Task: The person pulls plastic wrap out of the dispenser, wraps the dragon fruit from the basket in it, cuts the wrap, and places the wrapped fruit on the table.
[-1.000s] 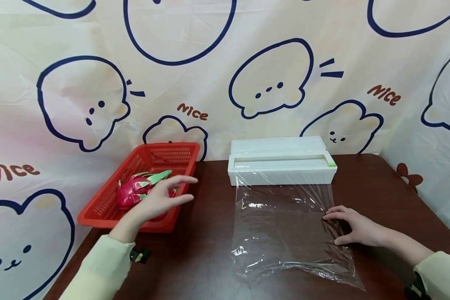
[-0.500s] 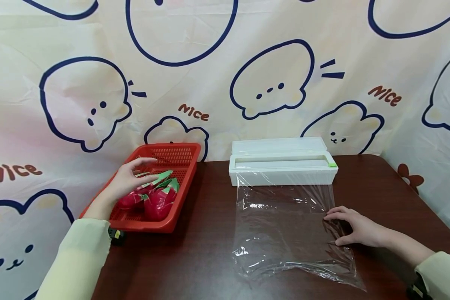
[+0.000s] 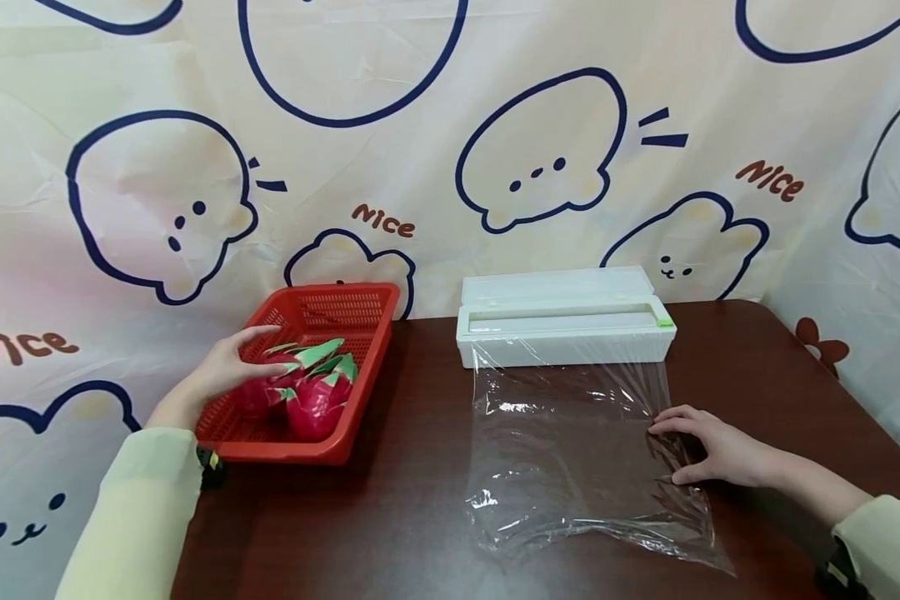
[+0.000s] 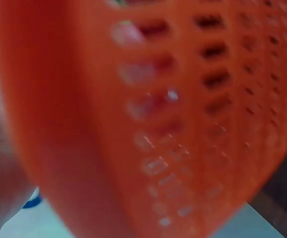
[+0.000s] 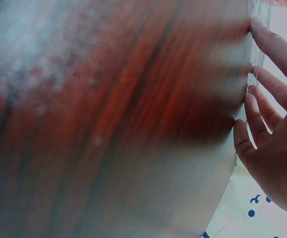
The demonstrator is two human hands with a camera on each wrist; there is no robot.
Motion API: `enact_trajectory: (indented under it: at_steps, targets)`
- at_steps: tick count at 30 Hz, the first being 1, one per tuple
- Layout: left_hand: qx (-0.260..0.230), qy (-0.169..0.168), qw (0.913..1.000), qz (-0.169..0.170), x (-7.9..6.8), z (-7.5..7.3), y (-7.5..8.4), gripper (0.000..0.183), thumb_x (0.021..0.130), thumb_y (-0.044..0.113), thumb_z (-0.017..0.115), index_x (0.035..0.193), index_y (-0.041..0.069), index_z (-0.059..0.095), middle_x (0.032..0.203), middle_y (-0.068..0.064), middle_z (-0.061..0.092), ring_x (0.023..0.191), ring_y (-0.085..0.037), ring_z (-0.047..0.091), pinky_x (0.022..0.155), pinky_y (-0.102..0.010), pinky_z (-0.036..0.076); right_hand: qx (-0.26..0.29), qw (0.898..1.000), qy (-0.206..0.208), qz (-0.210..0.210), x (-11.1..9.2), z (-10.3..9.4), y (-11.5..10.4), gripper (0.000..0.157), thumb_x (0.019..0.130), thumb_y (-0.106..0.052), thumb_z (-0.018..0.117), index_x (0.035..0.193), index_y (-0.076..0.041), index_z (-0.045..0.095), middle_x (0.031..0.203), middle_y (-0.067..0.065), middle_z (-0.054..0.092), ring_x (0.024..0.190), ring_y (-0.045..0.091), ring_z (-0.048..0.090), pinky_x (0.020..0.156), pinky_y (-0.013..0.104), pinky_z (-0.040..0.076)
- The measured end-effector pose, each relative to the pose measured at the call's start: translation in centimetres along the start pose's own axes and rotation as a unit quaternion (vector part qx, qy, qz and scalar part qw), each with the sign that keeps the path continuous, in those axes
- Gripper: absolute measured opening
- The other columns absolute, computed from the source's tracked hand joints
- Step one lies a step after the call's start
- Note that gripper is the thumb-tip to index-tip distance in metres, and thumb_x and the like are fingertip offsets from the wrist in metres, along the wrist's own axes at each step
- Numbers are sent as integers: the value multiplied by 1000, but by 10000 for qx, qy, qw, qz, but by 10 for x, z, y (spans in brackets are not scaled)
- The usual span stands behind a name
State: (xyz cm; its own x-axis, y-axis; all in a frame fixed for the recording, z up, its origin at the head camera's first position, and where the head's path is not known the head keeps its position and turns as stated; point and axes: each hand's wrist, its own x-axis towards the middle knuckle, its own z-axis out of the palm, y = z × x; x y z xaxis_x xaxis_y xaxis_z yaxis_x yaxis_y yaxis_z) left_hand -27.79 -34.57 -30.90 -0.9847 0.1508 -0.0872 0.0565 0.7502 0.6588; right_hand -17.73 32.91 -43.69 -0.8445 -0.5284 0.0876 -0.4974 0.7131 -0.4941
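Two pink dragon fruits with green leaf tips lie in a red plastic basket (image 3: 285, 452): a left one (image 3: 258, 398) and a right one (image 3: 317, 410). My left hand (image 3: 217, 368) reaches over the basket's left rim, thumb and fingers spread at the left dragon fruit; contact is unclear. Only the blurred basket wall fills the left wrist view, with the hand at its left edge. A sheet of clear cling film (image 3: 562, 454) stretches over the table from a white dispenser box (image 3: 562, 350). My right hand (image 3: 727, 450) rests its fingertips on the film's right edge.
The dark brown wooden table (image 3: 390, 533) carries everything. Behind it hangs a cream cloth (image 3: 435, 183) printed with cartoon bears. The dispenser's lid (image 3: 558, 286) stands raised at the back.
My left hand has moved left, from above the basket's right part to the left dragon fruit, uncovering the right one. My right hand stays on the film.
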Motion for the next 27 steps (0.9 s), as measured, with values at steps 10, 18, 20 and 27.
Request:
enact_trajectory:
  at_steps: [10, 18, 20, 27]
  targets:
    - [258, -29, 9993, -280, 2, 9, -28, 105, 79, 45, 78, 153, 2, 18, 145, -35, 28, 124, -52, 34, 94, -66, 38, -12, 9999, 37, 104, -1, -2, -1, 60, 75, -44, 81, 123, -14, 62, 127, 10, 49, 112, 30, 45, 83, 44, 45]
    - [311, 83, 9993, -195, 7, 16, -42, 116, 72, 51, 81, 152, -1, 15, 145, -32, 30, 123, -49, 37, 94, -62, 41, -89, 9998, 149, 21, 0, 1, 1, 58, 74, -42, 82, 123, -15, 63, 126, 8, 50, 111, 28, 45, 82, 39, 46]
    - [293, 95, 9993, -219, 8, 16, -44, 117, 72, 50, 81, 152, -2, 13, 145, -33, 28, 123, -50, 35, 95, -63, 40, -55, 9999, 128, 18, 0, 1, 1, 58, 75, -41, 82, 123, -14, 62, 126, 9, 49, 112, 29, 45, 82, 40, 46]
    - [206, -41, 9993, -325, 9, 15, -50, 112, 75, 48, 80, 151, -1, 14, 144, -34, 29, 122, -50, 35, 94, -62, 41, -67, 9999, 76, 100, -1, 1, 1, 59, 75, -44, 80, 123, -15, 62, 126, 8, 49, 111, 25, 44, 82, 38, 46]
